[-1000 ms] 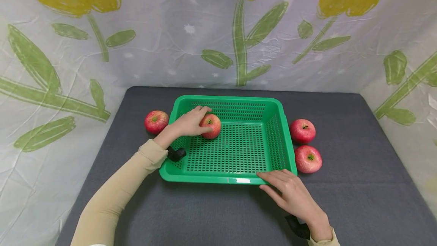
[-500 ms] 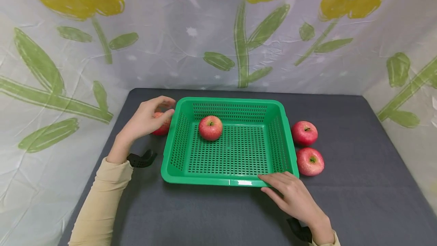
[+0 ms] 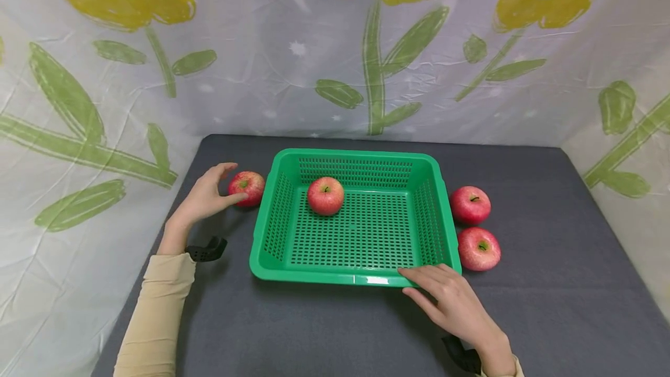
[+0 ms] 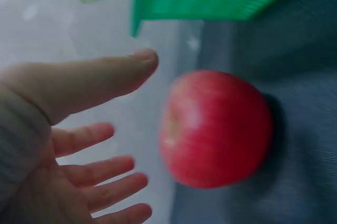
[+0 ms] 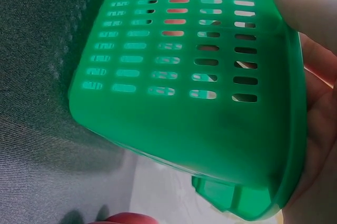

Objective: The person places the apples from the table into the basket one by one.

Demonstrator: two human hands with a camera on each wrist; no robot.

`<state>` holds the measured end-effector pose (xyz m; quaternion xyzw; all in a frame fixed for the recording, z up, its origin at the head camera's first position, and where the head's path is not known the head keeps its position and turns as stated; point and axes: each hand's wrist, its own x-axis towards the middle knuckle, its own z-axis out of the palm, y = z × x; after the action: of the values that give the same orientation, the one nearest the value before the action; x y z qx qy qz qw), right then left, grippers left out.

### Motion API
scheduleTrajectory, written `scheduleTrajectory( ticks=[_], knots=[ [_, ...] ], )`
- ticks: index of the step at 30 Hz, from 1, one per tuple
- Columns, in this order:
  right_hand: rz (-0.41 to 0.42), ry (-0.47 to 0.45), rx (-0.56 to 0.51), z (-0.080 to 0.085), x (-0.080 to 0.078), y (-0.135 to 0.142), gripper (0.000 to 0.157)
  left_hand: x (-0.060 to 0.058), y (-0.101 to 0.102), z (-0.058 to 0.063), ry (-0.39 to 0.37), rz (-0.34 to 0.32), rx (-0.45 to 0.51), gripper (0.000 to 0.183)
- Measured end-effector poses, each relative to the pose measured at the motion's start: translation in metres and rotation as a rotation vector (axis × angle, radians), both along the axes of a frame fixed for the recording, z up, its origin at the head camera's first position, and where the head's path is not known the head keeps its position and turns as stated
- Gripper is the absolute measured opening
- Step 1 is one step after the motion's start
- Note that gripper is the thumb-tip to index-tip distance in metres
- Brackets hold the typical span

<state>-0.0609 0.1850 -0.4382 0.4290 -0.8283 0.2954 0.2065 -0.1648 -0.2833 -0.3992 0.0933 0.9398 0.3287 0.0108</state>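
A green perforated plastic basket [image 3: 345, 275] stands mid-table with one red apple [image 3: 325, 196] in its back left part. Just left of the basket lies another apple [image 3: 248, 188]. My left hand [image 3: 205, 195] hovers at that apple's left side, thumb and fingers spread. In the left wrist view a gap shows between the fingers and the apple [image 4: 218, 129]. At the basket's front right corner my right hand [image 3: 447, 301] grips the rim. The right wrist view shows the thumb outside the basket wall [image 5: 184, 129] and the fingers behind the rim.
Two more apples, an upper one [image 3: 470, 205] and a lower one [image 3: 478, 248], lie against the basket's right side. The dark grey tablecloth [image 3: 314, 330] covers the table. A white sheet with painted flowers [image 3: 251, 74] hangs behind and at both sides.
My left hand has let go of the apple inside the basket and come out over the rim to the apple on the left. My right hand keeps its place on the rim.
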Motion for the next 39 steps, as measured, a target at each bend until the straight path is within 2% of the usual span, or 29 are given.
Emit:
scheduleTrajectory(
  ticks=[7,10,15,33,36,39],
  knots=[
    [-0.001,0.008,-0.005,-0.001,-0.001,0.0,0.029,-0.01,-0.003,-0.034,-0.09,0.083,0.004,0.1],
    [-0.001,0.01,-0.011,-0.002,-0.001,0.0,0.03,-0.013,-0.002,-0.043,-0.095,0.108,0.03,0.103],
    [0.0,0.011,-0.016,-0.002,-0.001,0.0,0.03,-0.016,0.0,-0.051,-0.068,0.128,0.042,0.101],
    [-0.005,0.002,-0.005,-0.002,-0.001,0.0,0.029,-0.017,0.0,-0.055,-0.05,0.177,0.025,0.086],
    [-0.005,0.001,-0.002,-0.002,-0.001,0.0,0.029,-0.013,-0.002,-0.05,-0.035,0.19,0.014,0.085],
    [-0.006,0.002,0.0,-0.001,-0.001,0.0,0.029,-0.009,-0.005,-0.039,0.001,0.204,0.01,0.084]
  ],
)
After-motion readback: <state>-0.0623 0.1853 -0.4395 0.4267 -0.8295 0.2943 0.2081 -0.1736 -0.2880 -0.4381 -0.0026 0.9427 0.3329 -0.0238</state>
